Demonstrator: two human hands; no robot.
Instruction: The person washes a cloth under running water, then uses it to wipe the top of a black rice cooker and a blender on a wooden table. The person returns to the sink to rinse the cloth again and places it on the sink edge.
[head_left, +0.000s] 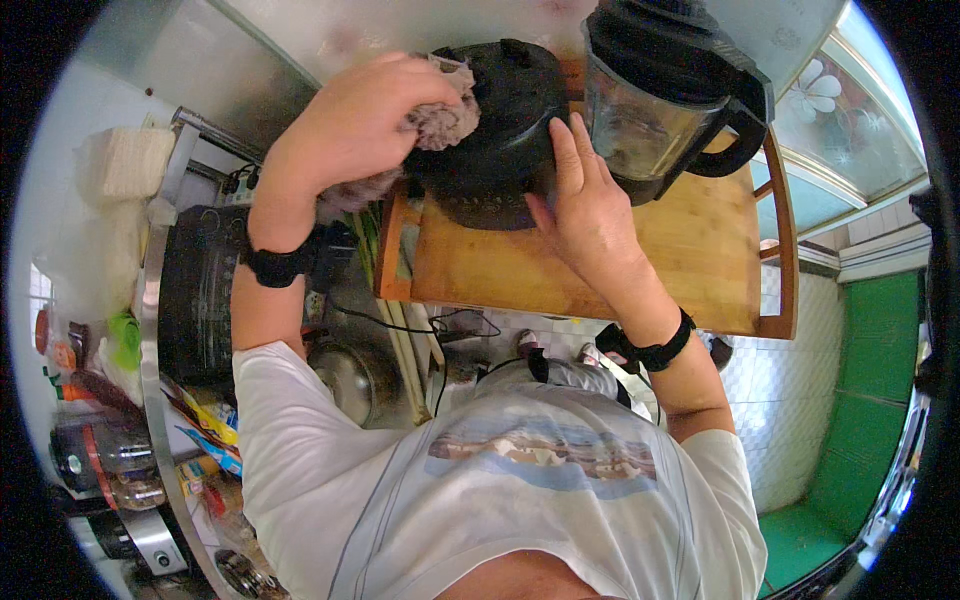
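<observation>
My left hand (364, 112) is closed around a crumpled grey-brown cloth (442, 116), pressing it to the left side of a black, rounded appliance base (499, 150). Part of the cloth hangs below the hand. Against the right side of the base lies my right hand (592, 202), its fingers along the edge and its thumb on the near side. Just beyond that hand stands a clear blender jug (649, 120) with a black lid and handle. Base and jug are on a wooden stand (675, 255) with raised side rails.
A metal rack (154, 300) on the left holds a black oven-like appliance (199, 292). Long green-white stalks (401, 352) lean by the stand, near a black cable (442, 330) and a metal lid or pan (349, 382). A green panel (874, 375) is at right.
</observation>
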